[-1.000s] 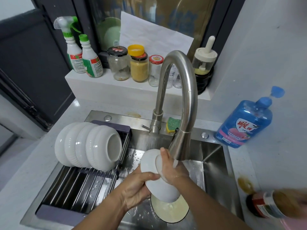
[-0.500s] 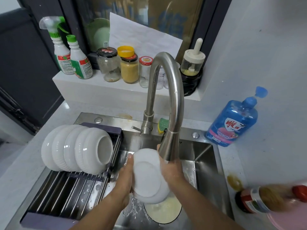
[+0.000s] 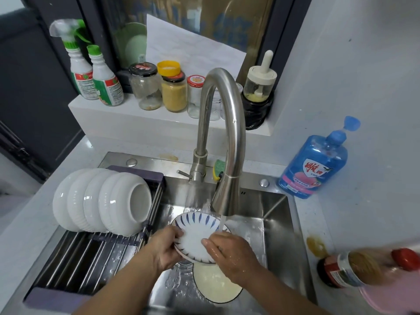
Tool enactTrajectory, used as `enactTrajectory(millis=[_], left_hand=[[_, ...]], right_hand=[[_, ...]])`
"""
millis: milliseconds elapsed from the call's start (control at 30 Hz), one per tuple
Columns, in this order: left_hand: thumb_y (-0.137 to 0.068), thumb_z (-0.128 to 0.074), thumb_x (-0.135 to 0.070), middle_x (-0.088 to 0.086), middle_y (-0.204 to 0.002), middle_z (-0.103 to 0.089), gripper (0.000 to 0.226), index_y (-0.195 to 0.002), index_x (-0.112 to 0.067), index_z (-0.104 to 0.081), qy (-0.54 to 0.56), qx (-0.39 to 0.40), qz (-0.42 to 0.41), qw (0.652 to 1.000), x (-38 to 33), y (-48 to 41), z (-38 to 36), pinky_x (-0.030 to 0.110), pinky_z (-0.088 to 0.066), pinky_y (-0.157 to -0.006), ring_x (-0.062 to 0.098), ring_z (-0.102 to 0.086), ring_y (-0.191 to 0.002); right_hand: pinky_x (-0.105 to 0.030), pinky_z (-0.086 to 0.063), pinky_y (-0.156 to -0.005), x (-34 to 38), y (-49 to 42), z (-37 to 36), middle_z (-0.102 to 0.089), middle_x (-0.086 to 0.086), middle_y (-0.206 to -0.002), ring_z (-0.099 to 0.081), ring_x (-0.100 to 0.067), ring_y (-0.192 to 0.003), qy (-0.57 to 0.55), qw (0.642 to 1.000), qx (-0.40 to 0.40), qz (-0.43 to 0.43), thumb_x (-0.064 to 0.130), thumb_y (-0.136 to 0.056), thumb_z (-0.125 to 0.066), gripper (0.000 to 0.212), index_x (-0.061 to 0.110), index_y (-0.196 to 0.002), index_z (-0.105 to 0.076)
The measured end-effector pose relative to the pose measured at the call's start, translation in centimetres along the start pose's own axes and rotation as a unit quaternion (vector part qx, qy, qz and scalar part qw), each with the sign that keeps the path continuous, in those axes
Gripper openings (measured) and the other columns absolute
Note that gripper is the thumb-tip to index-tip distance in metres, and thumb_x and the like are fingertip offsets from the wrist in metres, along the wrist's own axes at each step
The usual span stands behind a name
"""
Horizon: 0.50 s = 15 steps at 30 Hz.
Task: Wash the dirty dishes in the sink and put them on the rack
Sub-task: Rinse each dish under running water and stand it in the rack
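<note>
Over the steel sink the left hand grips the rim of the small white blue-stroked dish, the right hand flat on its face; best tilt it under the tap stream; rub every part.

Single head-worn view looks forward and down, close above the sink; faucet centred.
</note>
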<state>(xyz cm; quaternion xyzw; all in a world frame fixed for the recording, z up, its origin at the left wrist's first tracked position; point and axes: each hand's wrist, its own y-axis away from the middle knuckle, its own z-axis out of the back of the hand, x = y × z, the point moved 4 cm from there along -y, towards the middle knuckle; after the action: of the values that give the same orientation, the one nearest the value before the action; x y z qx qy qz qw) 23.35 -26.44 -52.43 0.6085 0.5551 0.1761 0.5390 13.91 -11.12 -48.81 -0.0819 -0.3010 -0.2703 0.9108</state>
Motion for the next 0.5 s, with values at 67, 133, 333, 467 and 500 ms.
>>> enactTrajectory(millis=[67,133,333,467,500], left_hand=[[-0.1,-0.042,0.003,0.03,-0.119,-0.068,0.035,-0.133,0.005,-0.054,0.0,-0.019,-0.034,0.999,0.8,-0.7,0.6,0.052,-0.058,-0.078,0.044,-0.066,-0.107],[-0.106,-0.047,-0.006,0.026,-0.109,-0.072,0.028,-0.129,0.004,-0.057,-0.003,-0.043,-0.05,0.998,1.4,-1.0,1.3,0.048,-0.06,-0.069,0.039,-0.07,-0.095],[-0.101,-0.062,-0.021,0.021,-0.107,-0.075,0.03,-0.125,-0.002,-0.06,0.002,-0.106,-0.12,0.987,2.2,-0.7,1.7,0.048,-0.062,-0.066,0.038,-0.074,-0.091],[-0.098,-0.067,-0.023,0.021,-0.104,-0.075,0.028,-0.114,-0.001,-0.064,0.025,-0.12,-0.155,0.98,1.8,0.0,1.1,0.048,-0.062,-0.067,0.036,-0.074,-0.084],[-0.098,-0.067,-0.021,0.021,-0.104,-0.075,0.024,-0.112,-0.002,-0.064,0.036,-0.124,-0.164,0.978,2.1,0.0,1.0,0.049,-0.062,-0.071,0.036,-0.073,-0.084]], right_hand=[[-0.033,-0.044,-0.069,-1.3,0.3,-0.3,-0.047,0.007,-0.074,-0.048,-0.01,-0.071,-0.011,0.999,-0.013,-0.029,0.053,-0.102,-0.041,0.047,0.021,-0.069,-0.047],[-0.027,-0.044,-0.076,-2.5,0.5,-0.5,-0.053,0.011,-0.087,-0.052,-0.008,-0.083,-0.006,0.998,-0.042,-0.052,0.049,-0.099,-0.048,0.043,0.018,-0.071,-0.056],[-0.036,-0.049,-0.076,-4.2,0.3,0.0,-0.057,0.009,-0.108,-0.06,-0.018,-0.095,-0.035,0.96,-0.075,-0.267,0.042,-0.096,-0.059,0.017,0.029,-0.104,-0.052],[-0.036,-0.049,-0.09,-3.8,0.1,-1.0,-0.07,-0.007,-0.106,-0.064,-0.027,-0.101,-0.175,0.925,-0.008,-0.339,0.039,-0.107,-0.038,0.03,0.018,-0.104,-0.06],[-0.034,-0.047,-0.089,-3.4,0.1,-1.1,-0.07,-0.007,-0.108,-0.064,-0.027,-0.103,-0.183,0.922,-0.018,-0.341,0.036,-0.108,-0.037,0.031,0.016,-0.105,-0.06]])
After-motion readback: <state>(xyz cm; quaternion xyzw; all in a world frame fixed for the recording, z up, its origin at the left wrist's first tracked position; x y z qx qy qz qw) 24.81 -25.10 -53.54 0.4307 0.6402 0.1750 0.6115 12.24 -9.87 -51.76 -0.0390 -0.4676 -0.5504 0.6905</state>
